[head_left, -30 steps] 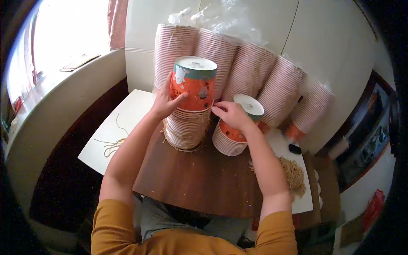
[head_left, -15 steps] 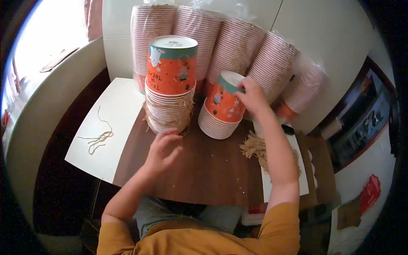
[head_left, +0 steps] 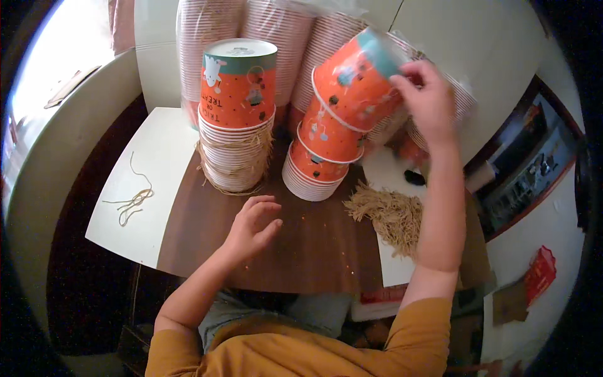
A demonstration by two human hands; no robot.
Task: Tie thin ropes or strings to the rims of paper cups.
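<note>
Rising from the shorter stack [head_left: 312, 188], where it was sitting nested half a second ago, the top orange bucket [head_left: 355, 81] is tilting rightward, the right hand [head_left: 430, 94] pinching its teal base. More orange sides are showing beneath it. The left hand [head_left: 252, 227] is hovering with fingers loosely spread, holding nothing, nearer the taller stack [head_left: 239, 85], which is standing upright. Both stacks are resting on a brown tabletop [head_left: 301, 251]; tan fibre [head_left: 396, 220] is lying rightward, a loose string [head_left: 135, 202] leftward. Plastic-wrapped stacks [head_left: 276, 50] are lining the wall behind.
</note>
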